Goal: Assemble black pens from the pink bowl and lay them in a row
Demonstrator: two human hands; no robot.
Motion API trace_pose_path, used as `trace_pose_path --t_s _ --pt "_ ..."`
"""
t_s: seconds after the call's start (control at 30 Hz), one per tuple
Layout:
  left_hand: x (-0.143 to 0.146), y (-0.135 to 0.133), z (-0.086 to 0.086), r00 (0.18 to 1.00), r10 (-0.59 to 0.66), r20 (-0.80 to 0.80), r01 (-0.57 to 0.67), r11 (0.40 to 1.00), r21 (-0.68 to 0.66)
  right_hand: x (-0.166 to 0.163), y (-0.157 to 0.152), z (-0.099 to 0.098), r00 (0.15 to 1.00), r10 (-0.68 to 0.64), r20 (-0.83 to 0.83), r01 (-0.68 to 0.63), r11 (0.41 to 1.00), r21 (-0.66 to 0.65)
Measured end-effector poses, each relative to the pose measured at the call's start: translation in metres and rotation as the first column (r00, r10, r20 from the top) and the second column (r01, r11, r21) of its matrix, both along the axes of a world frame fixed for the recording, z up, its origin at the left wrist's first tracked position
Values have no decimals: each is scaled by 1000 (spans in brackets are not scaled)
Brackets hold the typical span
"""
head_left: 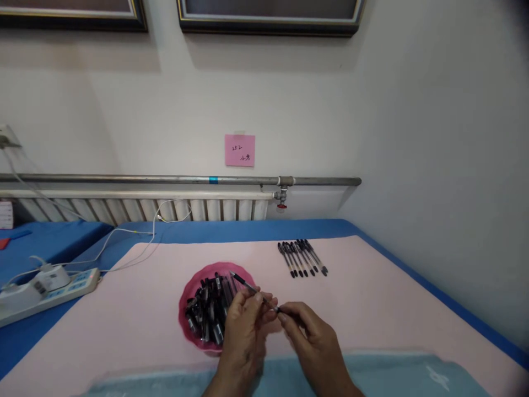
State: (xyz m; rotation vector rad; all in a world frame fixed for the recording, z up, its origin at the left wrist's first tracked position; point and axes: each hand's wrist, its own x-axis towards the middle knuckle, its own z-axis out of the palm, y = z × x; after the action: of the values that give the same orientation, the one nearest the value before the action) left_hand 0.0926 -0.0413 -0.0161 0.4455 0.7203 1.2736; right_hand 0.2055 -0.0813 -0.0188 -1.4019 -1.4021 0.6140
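Observation:
A pen [244, 282] with a dark tip and a clear barrel slants across the front of the table, its dark tip up and to the left. My left hand [244, 325] is closed around the middle of its barrel. The fingertips of my right hand [313, 336] pinch the lower right end of the same pen, where a small dark piece shows. Behind my left hand is a pink bowl [184, 299] full of dark pen parts [206, 309] and several clear barrels. Finished-looking pens [303, 258] lie side by side in a row farther back.
A pink sheet [380, 298] covers the blue table [256, 230]. Teal cloth [388, 375] lies along the near edge. At the left sit a power strip [78, 284] with plugs and white cables [109, 240]. A radiator [215, 209] and pipe [173, 179] run along the wall.

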Motion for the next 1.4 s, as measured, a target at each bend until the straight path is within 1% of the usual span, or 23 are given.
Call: trace_pose_path --t_s 0.13,0.23,0.3,0.4,0.53,0.67,0.8,0.9,0.93,1.0,1.07,1.13,1.27,1.4 --pt "-6 -2 -2 997 -35 -67 37 999 37 3 0 -1 997 19 77 -20 1000 11" --pt "-13 -2 -2 992 -77 -99 83 995 58 1 -1 0 994 45 102 -46 999 10" --pt "-18 -2 -1 990 -87 -113 94 994 58 -1 -3 1 993 40 108 -41 999 7" --pt "-21 -3 0 988 -95 -117 101 994 45 -3 -5 1 992 23 128 -24 1000 1" --pt "-23 -5 1 986 -123 -115 127 991 32 -4 -6 0 984 32 176 -37 999 25" --pt "-24 -5 1 981 -150 -123 157 986 47 -3 -8 0 983 85 160 -84 996 -12" --pt "-27 -4 0 966 -193 -172 208 975 73 -3 -10 2 983 174 58 -169 981 -92" --pt "-29 -4 1 961 -202 -188 222 971 89 -3 -10 1 970 214 -119 -231 959 -161" --pt "-30 -4 2 960 -204 -191 224 970 92 -4 -9 0 953 219 -209 -257 950 -179" --pt "-31 -4 3 958 -211 -192 231 969 86 -4 -6 -1 891 204 -407 -309 927 -212" --pt "-31 -3 4 961 -215 -175 230 970 75 -5 -3 -1 824 163 -543 -344 905 -251" --pt "-30 -2 3 969 -197 -151 208 976 63 -6 -1 1 809 132 -572 -360 881 -306" --pt "-28 -2 0 983 -144 -115 152 986 62 -7 0 8 831 110 -545 -382 826 -415" --pt "-28 -4 0 984 -130 -118 140 987 81 -7 -1 8 802 91 -590 -411 801 -435"
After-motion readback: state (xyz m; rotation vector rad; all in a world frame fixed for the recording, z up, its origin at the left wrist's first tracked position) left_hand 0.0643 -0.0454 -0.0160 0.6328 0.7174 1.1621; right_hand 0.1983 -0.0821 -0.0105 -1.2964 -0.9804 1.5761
